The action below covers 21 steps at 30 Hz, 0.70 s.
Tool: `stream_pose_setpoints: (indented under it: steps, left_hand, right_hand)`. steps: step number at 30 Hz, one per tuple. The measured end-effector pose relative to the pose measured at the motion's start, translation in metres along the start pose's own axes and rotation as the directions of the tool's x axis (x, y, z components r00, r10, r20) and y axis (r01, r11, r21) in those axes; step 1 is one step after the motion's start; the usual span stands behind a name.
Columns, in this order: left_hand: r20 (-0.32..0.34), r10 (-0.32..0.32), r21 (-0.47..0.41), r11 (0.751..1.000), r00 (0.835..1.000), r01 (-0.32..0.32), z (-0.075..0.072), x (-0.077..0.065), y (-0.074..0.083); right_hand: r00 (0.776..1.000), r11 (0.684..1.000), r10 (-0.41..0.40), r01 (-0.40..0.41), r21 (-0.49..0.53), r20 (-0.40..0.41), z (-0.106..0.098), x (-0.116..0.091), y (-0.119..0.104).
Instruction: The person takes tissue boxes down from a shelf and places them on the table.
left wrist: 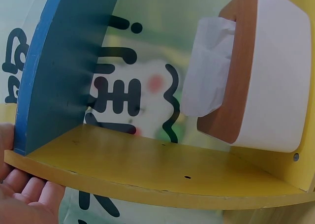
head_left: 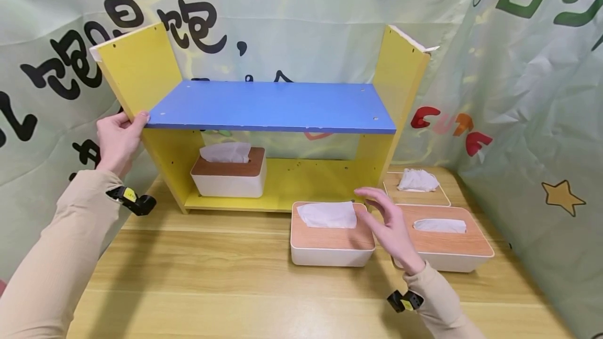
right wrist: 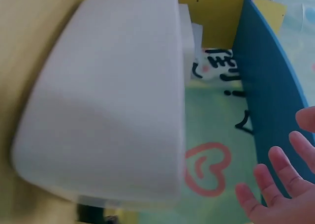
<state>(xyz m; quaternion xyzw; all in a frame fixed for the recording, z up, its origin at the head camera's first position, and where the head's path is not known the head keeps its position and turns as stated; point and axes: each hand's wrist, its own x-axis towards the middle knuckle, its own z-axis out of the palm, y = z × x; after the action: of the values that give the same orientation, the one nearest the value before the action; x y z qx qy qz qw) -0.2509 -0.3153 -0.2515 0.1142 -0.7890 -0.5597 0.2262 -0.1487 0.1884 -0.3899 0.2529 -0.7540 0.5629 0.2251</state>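
Note:
My left hand [head_left: 118,137] grips the left side panel of a yellow-and-blue shelf [head_left: 278,106]. Its thumb lies at the front corner of the blue board, and the fingers sit against the panel's outer face. Inside the lower compartment, toward the left, stands a white tissue box [head_left: 231,185] with a brown wooden lid and a tissue sticking up. A second tissue box [head_left: 330,256] rests on the table before the shelf. My right hand [head_left: 394,232] hovers at that box's right end with fingers spread and loosely bent, holding nothing. Contact with the lid cannot be told.
On the right of the table [head_left: 235,276] stands a wider tissue box [head_left: 452,261]. Behind it is another wood-topped tissue box [head_left: 392,184], partly hidden. A printed cloth [head_left: 523,135] hangs behind and along the right side. The shelf's upper part has no top board.

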Motion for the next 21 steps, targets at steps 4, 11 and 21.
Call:
stream_pose_setpoints:
  steps: [4, 11, 21]
  left_hand:
    - [0.001, -0.003, 0.013, 1.0, 1.0, 0.003, -0.001, 0.0, 0.001]
    - [-0.004, -0.002, 0.037, 0.999, 1.0, 0.002, -0.001, 0.0, 0.001]
    - [-0.005, 0.009, 0.013, 1.0, 1.0, -0.008, -0.001, 0.0, -0.001]
  right_hand:
    - [0.997, 0.999, 0.012, -0.009, -0.036, 0.082, 0.0, 0.012, -0.008]
    - [0.973, 0.994, 0.047, -0.023, -0.11, 0.225, 0.004, 0.028, -0.025]
    - [0.912, 0.98, 0.096, -0.017, -0.197, 0.398, 0.014, 0.05, -0.041]
